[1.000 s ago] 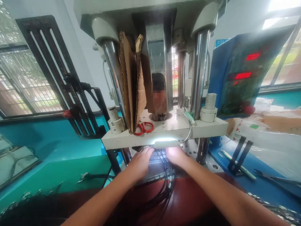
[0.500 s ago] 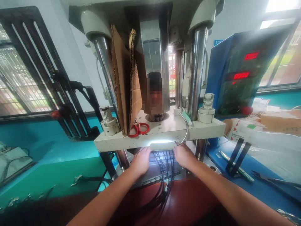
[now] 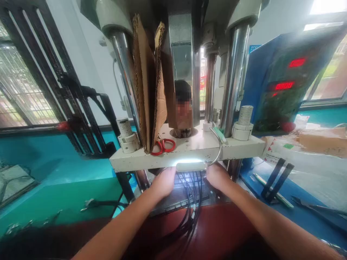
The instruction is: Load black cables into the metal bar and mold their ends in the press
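My left hand (image 3: pixel 164 182) reaches under the front edge of the white press plate (image 3: pixel 146 164), left of a lit lamp bar (image 3: pixel 191 166). On the lamp's other side, my right hand (image 3: pixel 217 176) reaches into the same gap. The fingers of both hands are hidden beneath the plate, so their grip does not show. Between the hands, a bundle of black cables (image 3: pixel 187 216) runs out of the gap over a metal bed (image 3: pixel 173 206) and down across a dark red surface (image 3: pixel 217 220). Small silvery connectors (image 3: pixel 193 214) sit among the cables.
Red-handled scissors (image 3: pixel 163 146) and upright cardboard (image 3: pixel 148 90) are on the plate. To the right are a blue control box (image 3: pixel 264 76) with red digits, a black two-pronged piece (image 3: pixel 278 180) and pliers (image 3: pixel 306 204). More cable ends (image 3: pixel 92 204) lie on the green surface at left.
The camera view has shifted slightly, so the press sits a little further right. Both hands stay under the plate's edge; the cables between them look much the same.
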Demonstrator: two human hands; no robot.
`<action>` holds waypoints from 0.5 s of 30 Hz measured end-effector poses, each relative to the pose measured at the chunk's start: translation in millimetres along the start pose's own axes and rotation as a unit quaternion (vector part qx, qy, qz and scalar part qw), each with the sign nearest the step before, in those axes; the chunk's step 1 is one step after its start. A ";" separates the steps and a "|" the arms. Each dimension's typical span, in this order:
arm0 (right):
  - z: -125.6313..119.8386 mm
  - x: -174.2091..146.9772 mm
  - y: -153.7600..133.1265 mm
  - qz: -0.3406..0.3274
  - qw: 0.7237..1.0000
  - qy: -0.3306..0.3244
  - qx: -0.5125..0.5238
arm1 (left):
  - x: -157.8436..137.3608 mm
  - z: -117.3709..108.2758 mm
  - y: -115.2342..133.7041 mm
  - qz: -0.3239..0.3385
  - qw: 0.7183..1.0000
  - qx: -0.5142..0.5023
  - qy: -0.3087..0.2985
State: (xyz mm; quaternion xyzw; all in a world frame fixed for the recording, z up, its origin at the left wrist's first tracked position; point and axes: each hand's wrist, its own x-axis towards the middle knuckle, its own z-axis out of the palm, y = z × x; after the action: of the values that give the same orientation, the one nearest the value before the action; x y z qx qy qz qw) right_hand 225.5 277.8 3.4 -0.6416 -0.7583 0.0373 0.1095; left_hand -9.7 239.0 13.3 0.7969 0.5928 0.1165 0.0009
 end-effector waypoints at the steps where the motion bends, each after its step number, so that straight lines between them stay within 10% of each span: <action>1: -0.1 -1.3 -1.0 -0.001 1.000 0.001 0.000 | 0.6 0.3 -3.3 -0.016 1.000 -0.004 0.000; 15: 13.1 27.7 6.9 0.047 0.996 0.017 0.074 | -0.3 12.1 -9.4 -0.057 0.998 -0.029 0.029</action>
State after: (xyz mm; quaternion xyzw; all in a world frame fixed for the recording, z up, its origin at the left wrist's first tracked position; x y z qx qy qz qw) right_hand 225.1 307.3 -7.4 -0.6669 -0.7208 0.0876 0.1674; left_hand -16.4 243.2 0.1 0.7580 0.6333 0.1558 0.0133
